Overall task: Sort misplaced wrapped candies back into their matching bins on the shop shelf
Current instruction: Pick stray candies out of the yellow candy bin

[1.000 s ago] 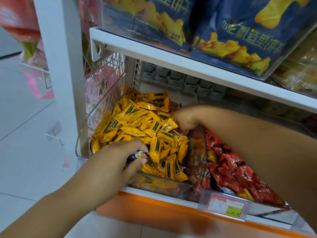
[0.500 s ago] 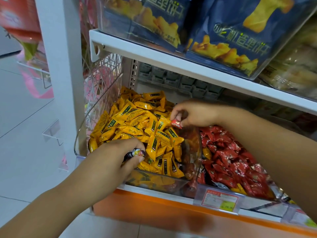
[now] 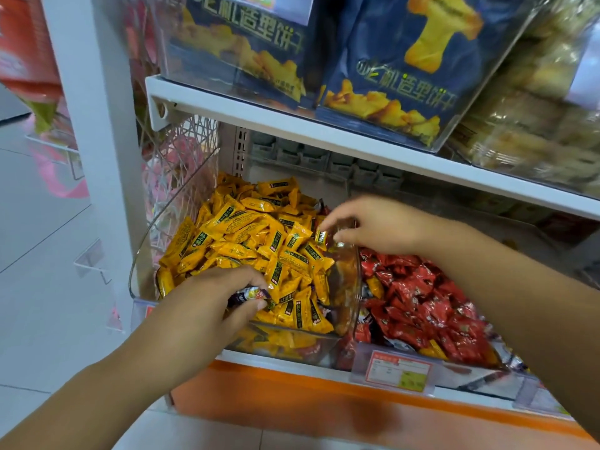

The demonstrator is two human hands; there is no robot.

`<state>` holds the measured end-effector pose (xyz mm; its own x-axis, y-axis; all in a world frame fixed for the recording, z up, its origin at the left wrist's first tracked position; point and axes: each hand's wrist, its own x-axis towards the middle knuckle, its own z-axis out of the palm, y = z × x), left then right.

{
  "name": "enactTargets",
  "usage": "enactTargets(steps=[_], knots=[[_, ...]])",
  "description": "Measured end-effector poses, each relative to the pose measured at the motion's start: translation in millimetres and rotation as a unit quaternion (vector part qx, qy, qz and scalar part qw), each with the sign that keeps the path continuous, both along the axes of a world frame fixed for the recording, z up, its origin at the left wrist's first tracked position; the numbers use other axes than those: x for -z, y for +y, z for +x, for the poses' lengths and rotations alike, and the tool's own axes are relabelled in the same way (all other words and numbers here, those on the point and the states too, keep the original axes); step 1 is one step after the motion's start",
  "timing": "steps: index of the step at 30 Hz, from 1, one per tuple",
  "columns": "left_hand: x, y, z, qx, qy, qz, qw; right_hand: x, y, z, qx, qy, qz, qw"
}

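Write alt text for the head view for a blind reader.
Two hands sort candies in clear plastic shelf bins: the left hand grips a dark purple wrapped candy over yellow wrapped candies; the right hand pinches a small yellow candy near red wrapped candies.

**Both hands pinch candies over the yellow bin**

The left hand pinches a dark-wrapped candy between thumb and fingers, at the front edge of the clear bin heaped with yellow candies. Beyond it and to its right, the right hand holds a single yellow candy in its fingertips, above the bin's right wall. Under the right forearm lies a heap of red candies, a few yellow ones mixed in. Below that forearm hangs a price tag. Above both hands, blue biscuit bags stand on the upper shelf.
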<state>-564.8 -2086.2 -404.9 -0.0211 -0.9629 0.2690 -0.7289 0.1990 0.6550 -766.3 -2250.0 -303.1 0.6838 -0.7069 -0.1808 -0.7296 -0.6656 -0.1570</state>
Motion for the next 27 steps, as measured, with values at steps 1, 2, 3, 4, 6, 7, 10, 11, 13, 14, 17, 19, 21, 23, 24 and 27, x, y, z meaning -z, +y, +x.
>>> enactTargets(steps=[1,2,3,4,6,7,10,11,13,14,17,19,21,23,24,27], knots=[[0,-1,0,-0.001,0.003,-0.002,1.000,4,-4,11,-0.004,0.020,0.010,1.000],[-1,-2,1,-0.002,0.005,-0.004,1.000,7,-8,21,-0.006,0.041,0.011,0.999],[-1,-3,3,-0.004,0.005,-0.008,1.000,13,-13,30,-0.007,0.068,0.008,0.998],[0,-4,5,-0.007,0.004,-0.011,1.000,18,-17,39,-0.011,0.099,0.006,0.995],[0,-6,9,-0.013,0.003,-0.020,1.000,30,-21,57,-0.010,0.149,0.046,0.988],[0,-7,12,-0.014,0.004,-0.024,1.000,36,-21,66,-0.011,0.156,0.067,0.985],[1,-7,15,-0.017,0.006,-0.032,0.999,45,-21,86,-0.027,0.131,0.067,0.989],[1,-7,16,-0.019,0.010,-0.032,0.999,44,-21,89,-0.030,0.114,0.072,0.990],[1,-6,19,-0.023,0.011,-0.039,0.999,41,-23,92,-0.016,0.055,0.114,0.992],[1,-6,20,-0.025,0.010,-0.045,0.999,39,-23,92,-0.002,0.015,0.142,0.990],[-3,-4,23,-0.032,0.020,-0.060,0.997,33,-23,91,0.000,-0.034,0.124,0.992],[-5,-5,23,-0.044,0.026,-0.068,0.996,30,-21,92,-0.008,-0.046,0.079,0.996],[-6,-5,22,-0.054,0.027,-0.078,0.995,28,-17,95,-0.011,-0.088,0.083,0.993],[-8,-6,19,-0.057,0.026,-0.090,0.994,27,-11,99,-0.036,-0.133,0.147,0.979],[-9,-6,17,-0.057,0.025,-0.096,0.993,25,-10,99,-0.042,-0.152,0.193,0.968],[-12,-10,12,-0.056,0.022,-0.108,0.992,14,-21,84,0.000,-0.162,0.240,0.957]])
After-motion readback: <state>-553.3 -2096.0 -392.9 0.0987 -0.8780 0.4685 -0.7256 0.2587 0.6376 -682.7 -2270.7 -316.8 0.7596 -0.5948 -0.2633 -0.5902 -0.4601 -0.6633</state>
